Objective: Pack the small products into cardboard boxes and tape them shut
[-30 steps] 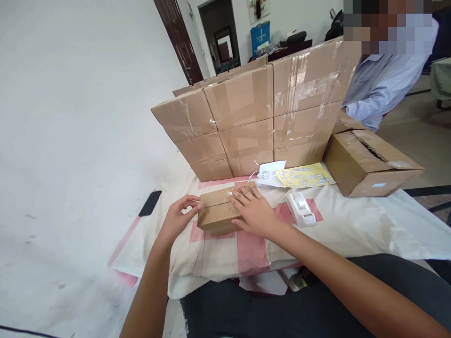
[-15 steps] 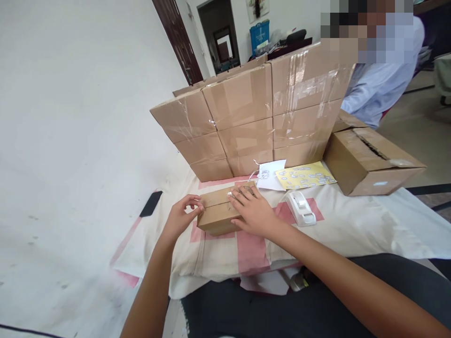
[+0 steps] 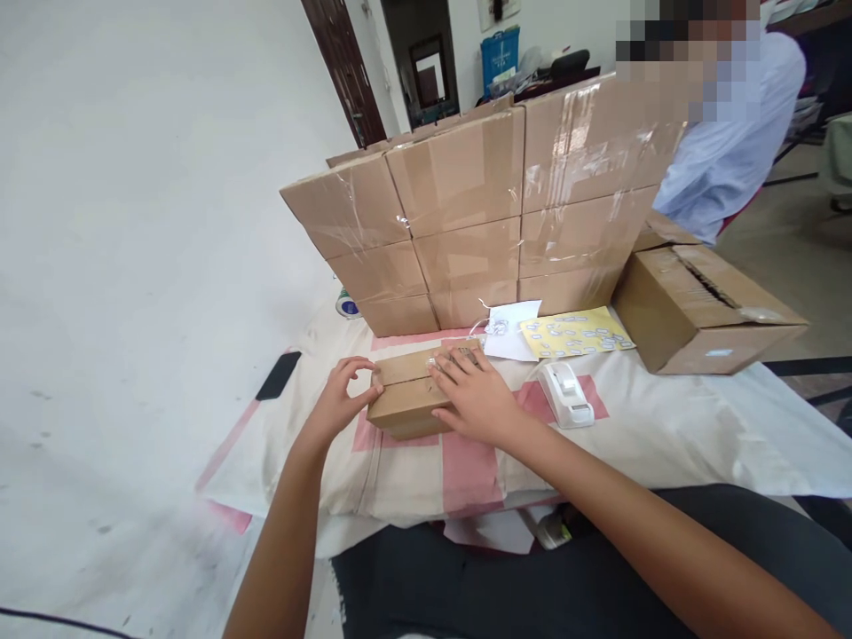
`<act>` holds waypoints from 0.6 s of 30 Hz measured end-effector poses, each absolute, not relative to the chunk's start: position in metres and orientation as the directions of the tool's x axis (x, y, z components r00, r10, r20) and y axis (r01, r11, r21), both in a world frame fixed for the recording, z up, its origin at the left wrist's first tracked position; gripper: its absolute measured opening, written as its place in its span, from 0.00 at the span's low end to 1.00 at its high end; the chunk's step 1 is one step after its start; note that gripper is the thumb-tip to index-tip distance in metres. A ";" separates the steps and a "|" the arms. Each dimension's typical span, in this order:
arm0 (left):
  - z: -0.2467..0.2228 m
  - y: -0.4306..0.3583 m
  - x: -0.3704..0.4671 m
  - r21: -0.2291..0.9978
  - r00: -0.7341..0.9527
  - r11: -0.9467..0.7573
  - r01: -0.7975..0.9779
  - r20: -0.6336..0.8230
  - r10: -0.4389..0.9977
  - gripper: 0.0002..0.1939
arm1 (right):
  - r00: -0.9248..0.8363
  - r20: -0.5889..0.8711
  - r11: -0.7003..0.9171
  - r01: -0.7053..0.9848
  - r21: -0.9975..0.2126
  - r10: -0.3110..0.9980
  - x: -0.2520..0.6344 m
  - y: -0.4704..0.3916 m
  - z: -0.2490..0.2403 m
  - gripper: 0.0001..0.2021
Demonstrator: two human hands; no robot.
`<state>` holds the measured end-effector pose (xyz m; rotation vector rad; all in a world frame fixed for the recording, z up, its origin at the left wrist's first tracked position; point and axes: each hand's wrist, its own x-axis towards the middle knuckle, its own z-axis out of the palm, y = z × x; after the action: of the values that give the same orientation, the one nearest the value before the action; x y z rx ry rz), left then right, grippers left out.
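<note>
A small brown cardboard box (image 3: pixel 407 406) lies on the cloth-covered table, a seam running along its top. At its left end is my left hand (image 3: pixel 343 398), thumb and forefinger curved apart, their tips touching the box edge. My right hand (image 3: pixel 479 395) rests over the box's right part with its fingers spread on the top and the thumb on the front side. Shiny clear tape shows near the right fingertips. A white tape dispenser (image 3: pixel 567 395) stands on the cloth to the right of my right hand.
Behind the box rises a wall of taped cartons (image 3: pixel 466 213). White paper (image 3: pixel 516 333) and a yellow label sheet (image 3: pixel 576 333) lie before it. A larger carton (image 3: pixel 706 306) stands right, a black phone-like object (image 3: pixel 278 375) left. A person's sleeve (image 3: pixel 719 160) shows behind.
The view has shifted slightly. My left thumb and forefinger are further apart at the box's left end. My right hand stays on the box top.
</note>
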<state>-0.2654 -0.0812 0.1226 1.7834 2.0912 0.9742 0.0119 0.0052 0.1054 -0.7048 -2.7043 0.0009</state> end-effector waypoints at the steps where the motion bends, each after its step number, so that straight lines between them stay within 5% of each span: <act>1: 0.123 -0.081 -0.267 0.619 -0.257 0.069 0.782 0.221 0.941 0.29 | -0.818 0.328 0.877 0.472 -0.087 0.473 0.012 0.005 0.106 0.33; 4: 0.124 -0.079 -0.269 0.707 -0.302 0.152 0.690 0.091 0.949 0.46 | -0.817 0.326 0.876 0.474 -0.087 0.474 0.012 0.006 0.106 0.33; 11: 0.101 -0.055 -0.265 0.861 -0.339 0.148 0.487 0.030 0.940 0.26 | -0.822 0.312 0.874 0.481 -0.072 0.477 0.011 0.008 0.107 0.33; 18: 0.100 -0.062 -0.262 0.919 -0.220 0.163 0.360 -0.086 0.972 0.33 | -0.807 0.329 0.864 0.500 -0.063 0.490 0.009 0.007 0.100 0.32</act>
<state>-0.2619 -0.0618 0.0997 1.2824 1.7028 1.0496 0.0090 0.0066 0.1001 -0.7400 -2.7014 -0.0384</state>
